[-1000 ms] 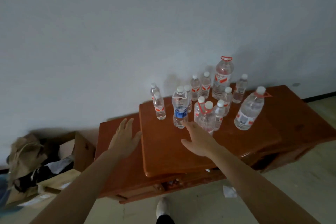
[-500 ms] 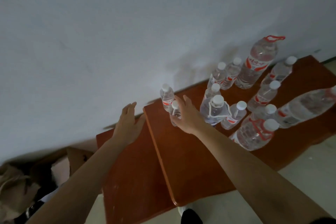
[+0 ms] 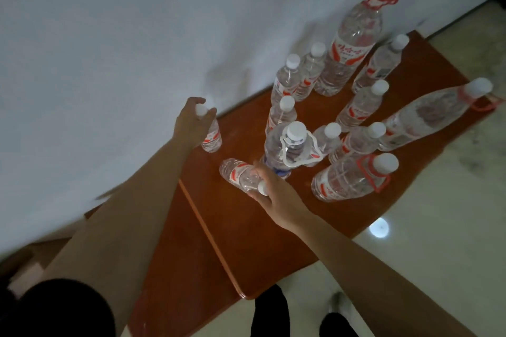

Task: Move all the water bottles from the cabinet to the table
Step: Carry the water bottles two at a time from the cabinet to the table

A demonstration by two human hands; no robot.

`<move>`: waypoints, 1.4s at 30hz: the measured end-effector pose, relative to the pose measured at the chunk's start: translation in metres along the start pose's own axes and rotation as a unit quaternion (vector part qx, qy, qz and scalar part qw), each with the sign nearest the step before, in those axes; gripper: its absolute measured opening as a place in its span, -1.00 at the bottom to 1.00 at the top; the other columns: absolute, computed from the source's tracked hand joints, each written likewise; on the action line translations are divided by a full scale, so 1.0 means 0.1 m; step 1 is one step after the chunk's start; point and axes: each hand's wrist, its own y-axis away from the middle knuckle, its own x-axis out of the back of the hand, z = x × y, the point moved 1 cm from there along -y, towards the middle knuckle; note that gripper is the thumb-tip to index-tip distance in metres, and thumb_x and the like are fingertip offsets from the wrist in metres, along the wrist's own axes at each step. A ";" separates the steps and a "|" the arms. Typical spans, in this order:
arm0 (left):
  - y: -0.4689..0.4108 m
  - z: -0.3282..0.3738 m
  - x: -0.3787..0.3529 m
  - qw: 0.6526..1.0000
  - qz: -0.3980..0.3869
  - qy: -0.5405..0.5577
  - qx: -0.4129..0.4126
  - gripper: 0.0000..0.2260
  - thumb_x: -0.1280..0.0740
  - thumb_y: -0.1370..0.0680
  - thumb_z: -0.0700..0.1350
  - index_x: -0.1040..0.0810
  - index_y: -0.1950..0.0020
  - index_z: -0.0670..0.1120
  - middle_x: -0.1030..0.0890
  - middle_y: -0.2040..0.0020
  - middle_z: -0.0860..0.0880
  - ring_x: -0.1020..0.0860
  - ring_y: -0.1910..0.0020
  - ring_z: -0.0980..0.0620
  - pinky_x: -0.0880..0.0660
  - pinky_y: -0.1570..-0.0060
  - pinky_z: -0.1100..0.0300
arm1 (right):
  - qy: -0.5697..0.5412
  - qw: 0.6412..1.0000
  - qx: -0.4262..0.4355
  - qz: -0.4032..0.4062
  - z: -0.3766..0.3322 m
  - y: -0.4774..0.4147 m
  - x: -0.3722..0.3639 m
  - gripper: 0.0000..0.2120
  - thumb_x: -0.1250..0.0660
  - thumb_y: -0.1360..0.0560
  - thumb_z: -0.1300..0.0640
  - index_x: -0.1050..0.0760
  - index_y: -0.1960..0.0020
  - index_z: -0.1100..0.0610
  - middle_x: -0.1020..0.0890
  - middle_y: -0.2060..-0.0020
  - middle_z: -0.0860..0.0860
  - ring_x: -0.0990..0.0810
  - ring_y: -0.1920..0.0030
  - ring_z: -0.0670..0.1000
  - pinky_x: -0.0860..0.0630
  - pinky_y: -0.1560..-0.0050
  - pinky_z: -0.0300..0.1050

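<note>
Head camera, looking steeply down: half a second ago the left hand (image 3: 191,124) rested with straight fingers at the edge of the cabinet top (image 3: 246,249). It now grips the neck and white cap of the far small bottle (image 3: 213,138), which stands upright near the wall (image 3: 109,63). The right hand (image 3: 276,194) was then only reaching round the near small bottle (image 3: 238,174), which stood upright. Its fingers are now curled round that bottle's cap end, and the bottle is tipped over with its base pointing away to the left. Whether it lies on the wood or is lifted clear cannot be told.

Every bottle is clear ribbed plastic with a white screw cap. The cabinet top is smooth reddish-brown wood with a raised, rounded edge, above a glossy pale floor (image 3: 438,241). Just beside the right hand stands a larger blue-labelled bottle (image 3: 284,150) with a white carry loop. The tall jug (image 3: 346,55) by the wall has a red loop handle. The other water bottles (image 3: 361,107) stand clustered on the same top.

Most labels are red and white. The jug's label carries red characters too blurred to read.
</note>
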 end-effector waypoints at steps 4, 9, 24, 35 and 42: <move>0.27 -0.09 -0.11 0.999 0.041 0.005 -0.028 -0.78 -0.35 -0.56 0.08 -0.47 -0.11 0.00 -0.57 0.07 0.05 -0.55 0.09 -0.01 -0.37 0.26 0.31 | -0.013 1.000 -0.006 -0.004 0.12 0.18 0.04 -0.49 -0.30 -0.63 -0.03 -0.25 -0.50 0.05 -0.45 -0.46 0.02 -0.46 -0.41 0.00 -0.48 -0.35 -0.09; 0.85 -0.34 -0.13 0.998 0.041 -0.010 -0.043 -0.72 -0.36 -0.58 0.02 -0.43 -0.25 0.00 -0.59 -0.02 -0.01 -0.57 0.10 0.05 -0.46 0.22 0.27 | -0.005 1.000 -0.003 -0.027 0.13 0.29 0.16 -0.39 -0.29 -0.62 -0.06 -0.14 -0.58 0.03 -0.41 -0.49 -0.02 -0.44 -0.44 -0.02 -0.43 -0.39 -0.11; 3.02 0.08 -0.30 0.946 0.160 -0.282 0.016 -0.59 -0.20 -0.64 0.11 -0.36 -0.45 -0.01 -0.69 0.00 -0.03 -0.65 0.25 -0.04 -0.50 0.30 0.20 | 0.300 0.927 0.217 -0.061 0.21 0.74 0.92 -0.35 -0.15 -0.65 -0.17 0.01 -0.63 -0.01 -0.69 0.14 -0.03 -0.59 0.38 -0.09 -0.43 0.38 -0.29; 5.11 0.74 -0.43 0.875 0.301 -0.360 0.119 -0.67 -0.17 -0.60 0.10 -0.48 -0.21 -0.09 -0.67 0.15 -0.06 -0.64 0.34 -0.06 -0.42 0.44 0.19 | 0.269 0.874 0.390 -0.108 -0.20 1.54 1.14 -0.68 -0.12 -0.63 -0.20 -0.49 -0.12 -0.02 -0.63 0.19 -0.15 -0.64 0.24 -0.13 -0.55 0.21 -0.29; 6.83 0.70 -0.57 0.831 0.450 -0.271 0.183 -0.73 -0.42 -0.55 -0.14 -0.54 -0.18 -0.23 -0.70 -0.01 -0.19 -0.66 -0.07 -0.16 -0.30 -0.38 -0.26 | 0.277 0.792 0.528 -0.130 -0.92 2.55 0.73 -0.59 -0.09 -0.67 -0.16 -0.47 -0.35 0.04 -0.69 0.11 -0.05 -0.67 0.26 -0.04 -0.63 0.25 -0.14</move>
